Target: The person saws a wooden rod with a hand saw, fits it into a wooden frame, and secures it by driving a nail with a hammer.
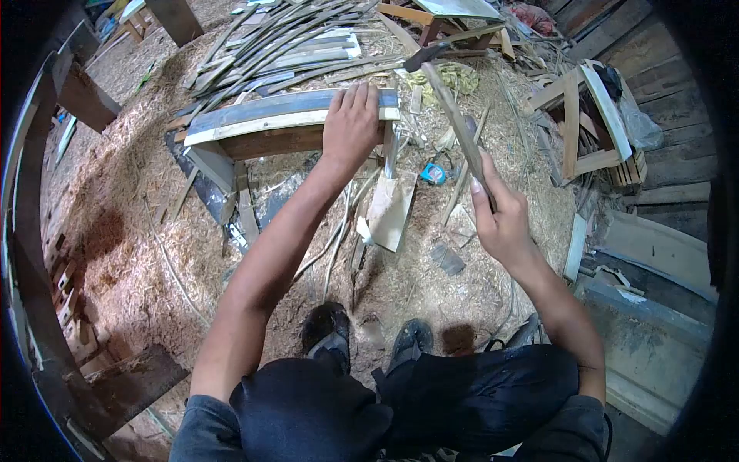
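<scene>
Sawdust-covered floor (138,254) fills the frame, littered with offcuts. Upper centre: low wooden bench (265,142) with one long curved grey-and-pale wooden slat (285,108) lying across its top. Behind it, top centre, a heap of dark bent strips (292,38), too many to count. Right of frame: one slatted wooden crate (589,123).

Left hand (352,123) lies flat on the slat's right end, fingers spread over the top edge, pinning it to the bench. Right hand (504,219), right of centre, has its grip clamped on the long wooden handle of a hammer (454,115), head raised at upper centre above the slat end.

Progress, judging: slat positioned and held, strike pending; no driven nails visible. Two dark shoes (369,339) at bottom centre.
</scene>
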Demonstrator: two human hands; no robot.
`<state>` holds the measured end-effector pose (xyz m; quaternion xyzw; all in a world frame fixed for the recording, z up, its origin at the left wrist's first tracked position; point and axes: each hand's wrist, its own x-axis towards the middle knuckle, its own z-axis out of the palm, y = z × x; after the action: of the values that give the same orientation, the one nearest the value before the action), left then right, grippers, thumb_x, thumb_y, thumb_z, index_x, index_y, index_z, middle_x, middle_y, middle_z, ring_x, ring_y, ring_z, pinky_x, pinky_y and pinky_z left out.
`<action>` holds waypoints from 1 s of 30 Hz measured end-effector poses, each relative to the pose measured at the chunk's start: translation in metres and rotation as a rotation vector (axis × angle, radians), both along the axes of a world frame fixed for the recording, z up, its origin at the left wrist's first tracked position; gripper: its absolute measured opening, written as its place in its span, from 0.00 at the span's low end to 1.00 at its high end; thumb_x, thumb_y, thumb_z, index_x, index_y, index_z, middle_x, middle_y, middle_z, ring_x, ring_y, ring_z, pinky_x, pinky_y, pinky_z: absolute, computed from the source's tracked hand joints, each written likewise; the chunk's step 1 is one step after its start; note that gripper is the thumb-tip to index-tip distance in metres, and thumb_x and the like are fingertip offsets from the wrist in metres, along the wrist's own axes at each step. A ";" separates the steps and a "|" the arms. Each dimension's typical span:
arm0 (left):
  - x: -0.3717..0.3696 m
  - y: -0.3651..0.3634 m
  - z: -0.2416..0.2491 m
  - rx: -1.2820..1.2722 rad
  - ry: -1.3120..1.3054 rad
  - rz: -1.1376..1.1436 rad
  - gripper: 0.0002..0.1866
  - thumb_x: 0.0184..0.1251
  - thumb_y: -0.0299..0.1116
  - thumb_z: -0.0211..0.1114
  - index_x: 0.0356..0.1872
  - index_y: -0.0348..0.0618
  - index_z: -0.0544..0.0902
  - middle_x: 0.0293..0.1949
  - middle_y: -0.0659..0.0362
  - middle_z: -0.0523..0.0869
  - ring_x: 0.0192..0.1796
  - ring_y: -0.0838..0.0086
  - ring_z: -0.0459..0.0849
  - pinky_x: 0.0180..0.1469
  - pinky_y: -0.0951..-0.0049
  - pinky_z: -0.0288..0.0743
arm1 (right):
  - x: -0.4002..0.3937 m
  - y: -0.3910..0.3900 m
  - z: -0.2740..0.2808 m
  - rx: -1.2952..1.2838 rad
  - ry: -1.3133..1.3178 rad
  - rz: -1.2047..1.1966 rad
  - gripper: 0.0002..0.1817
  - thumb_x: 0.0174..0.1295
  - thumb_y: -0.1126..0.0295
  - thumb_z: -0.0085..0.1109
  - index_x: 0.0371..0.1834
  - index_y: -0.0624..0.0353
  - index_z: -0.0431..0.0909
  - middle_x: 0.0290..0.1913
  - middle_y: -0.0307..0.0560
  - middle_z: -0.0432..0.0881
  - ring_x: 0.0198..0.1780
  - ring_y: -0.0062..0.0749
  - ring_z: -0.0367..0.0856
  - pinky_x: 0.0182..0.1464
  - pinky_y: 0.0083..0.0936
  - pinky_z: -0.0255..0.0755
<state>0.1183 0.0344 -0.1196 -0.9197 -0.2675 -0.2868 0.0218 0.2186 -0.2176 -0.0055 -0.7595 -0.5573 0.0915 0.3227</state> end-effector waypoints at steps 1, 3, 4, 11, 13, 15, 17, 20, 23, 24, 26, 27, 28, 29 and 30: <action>0.000 -0.001 0.000 -0.001 0.006 0.000 0.26 0.64 0.27 0.54 0.65 0.35 0.71 0.64 0.49 0.78 0.69 0.61 0.74 0.72 0.58 0.61 | -0.003 -0.001 -0.002 0.038 0.051 -0.032 0.27 0.68 0.76 0.54 0.71 0.70 0.66 0.40 0.70 0.84 0.32 0.53 0.84 0.39 0.37 0.77; 0.001 0.002 0.001 0.007 0.006 0.002 0.26 0.64 0.27 0.55 0.65 0.35 0.71 0.64 0.49 0.78 0.69 0.61 0.74 0.72 0.58 0.62 | 0.005 0.000 -0.004 -0.012 -0.020 0.074 0.27 0.69 0.76 0.53 0.71 0.71 0.65 0.42 0.69 0.84 0.33 0.52 0.85 0.40 0.37 0.77; 0.001 0.003 -0.001 0.049 -0.008 0.002 0.25 0.65 0.29 0.54 0.64 0.34 0.72 0.62 0.49 0.79 0.68 0.61 0.75 0.71 0.59 0.63 | 0.006 0.001 -0.003 -0.068 -0.088 0.177 0.27 0.70 0.76 0.53 0.71 0.72 0.65 0.44 0.69 0.84 0.34 0.52 0.85 0.40 0.37 0.78; 0.001 0.003 -0.003 0.067 0.017 0.014 0.27 0.64 0.28 0.55 0.66 0.35 0.71 0.64 0.50 0.77 0.69 0.61 0.73 0.72 0.60 0.61 | 0.012 0.000 -0.017 0.184 -0.264 0.153 0.27 0.70 0.76 0.53 0.71 0.71 0.65 0.47 0.67 0.85 0.34 0.47 0.87 0.39 0.36 0.78; 0.001 0.003 0.000 0.046 0.004 0.011 0.27 0.64 0.28 0.55 0.66 0.35 0.71 0.64 0.50 0.77 0.69 0.62 0.73 0.72 0.60 0.61 | 0.006 -0.001 -0.002 -0.061 -0.015 0.090 0.27 0.70 0.76 0.53 0.71 0.71 0.65 0.46 0.67 0.85 0.34 0.47 0.86 0.39 0.37 0.77; 0.000 0.000 -0.001 0.016 -0.003 0.001 0.27 0.63 0.28 0.55 0.66 0.35 0.71 0.64 0.50 0.77 0.69 0.62 0.73 0.72 0.60 0.61 | -0.001 -0.001 0.001 -0.060 -0.027 0.035 0.27 0.70 0.76 0.53 0.71 0.72 0.65 0.45 0.68 0.86 0.33 0.45 0.86 0.39 0.37 0.77; 0.000 0.001 0.001 0.031 -0.009 0.010 0.28 0.63 0.27 0.55 0.67 0.35 0.70 0.64 0.50 0.77 0.70 0.62 0.73 0.72 0.60 0.61 | -0.002 -0.004 -0.013 0.048 0.113 -0.052 0.27 0.69 0.76 0.53 0.71 0.72 0.65 0.41 0.65 0.86 0.31 0.42 0.85 0.37 0.35 0.77; 0.001 0.001 -0.001 0.042 0.007 0.021 0.28 0.63 0.27 0.55 0.67 0.35 0.70 0.63 0.51 0.78 0.69 0.63 0.73 0.72 0.61 0.61 | 0.018 0.000 -0.026 0.119 -0.216 0.194 0.27 0.69 0.77 0.53 0.72 0.71 0.66 0.37 0.60 0.85 0.29 0.34 0.82 0.33 0.31 0.75; -0.001 0.002 0.001 0.048 0.011 0.014 0.27 0.63 0.28 0.56 0.66 0.36 0.71 0.64 0.51 0.77 0.69 0.63 0.73 0.72 0.61 0.61 | 0.001 -0.001 0.002 -0.032 0.055 -0.056 0.27 0.69 0.77 0.53 0.72 0.70 0.66 0.33 0.58 0.84 0.30 0.34 0.83 0.32 0.30 0.75; -0.002 0.001 -0.001 0.043 0.016 0.014 0.27 0.63 0.28 0.56 0.66 0.36 0.71 0.64 0.51 0.77 0.69 0.63 0.73 0.72 0.61 0.61 | 0.005 -0.002 -0.005 0.074 -0.047 -0.025 0.27 0.70 0.76 0.53 0.72 0.68 0.66 0.32 0.59 0.83 0.28 0.35 0.82 0.31 0.31 0.75; 0.000 0.003 -0.002 0.097 -0.001 -0.008 0.25 0.66 0.31 0.53 0.64 0.33 0.73 0.62 0.48 0.79 0.68 0.61 0.75 0.71 0.59 0.63 | 0.021 0.000 -0.015 0.050 -0.122 0.078 0.26 0.70 0.76 0.53 0.71 0.69 0.66 0.32 0.61 0.83 0.28 0.36 0.83 0.31 0.32 0.74; 0.000 0.003 -0.002 0.100 -0.002 -0.011 0.25 0.66 0.31 0.53 0.64 0.33 0.73 0.62 0.48 0.79 0.68 0.61 0.75 0.71 0.59 0.63 | 0.021 0.004 -0.011 0.027 -0.196 0.175 0.26 0.70 0.76 0.53 0.71 0.69 0.66 0.32 0.63 0.83 0.27 0.37 0.83 0.30 0.32 0.74; 0.001 0.005 -0.002 0.098 -0.015 -0.004 0.25 0.66 0.31 0.53 0.63 0.33 0.73 0.62 0.48 0.79 0.68 0.61 0.75 0.71 0.59 0.63 | 0.019 0.006 -0.005 0.032 -0.200 0.175 0.26 0.70 0.76 0.53 0.71 0.69 0.66 0.32 0.63 0.83 0.27 0.37 0.83 0.30 0.32 0.74; 0.001 0.005 -0.004 0.088 -0.024 0.001 0.25 0.66 0.31 0.53 0.63 0.33 0.73 0.62 0.48 0.79 0.68 0.61 0.75 0.71 0.60 0.63 | 0.014 0.006 0.004 0.025 -0.128 0.072 0.26 0.69 0.76 0.53 0.71 0.69 0.67 0.33 0.65 0.83 0.28 0.39 0.84 0.31 0.33 0.75; 0.000 0.003 -0.005 0.080 -0.020 -0.001 0.25 0.66 0.31 0.53 0.63 0.33 0.73 0.62 0.48 0.79 0.68 0.61 0.75 0.71 0.60 0.63 | 0.009 0.005 0.009 0.012 -0.052 -0.032 0.26 0.69 0.77 0.53 0.71 0.69 0.67 0.34 0.66 0.84 0.29 0.41 0.86 0.32 0.34 0.75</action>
<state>0.1185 0.0377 -0.1245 -0.9152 -0.2555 -0.3065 0.0560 0.2273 -0.2123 0.0039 -0.7686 -0.5539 0.0632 0.3138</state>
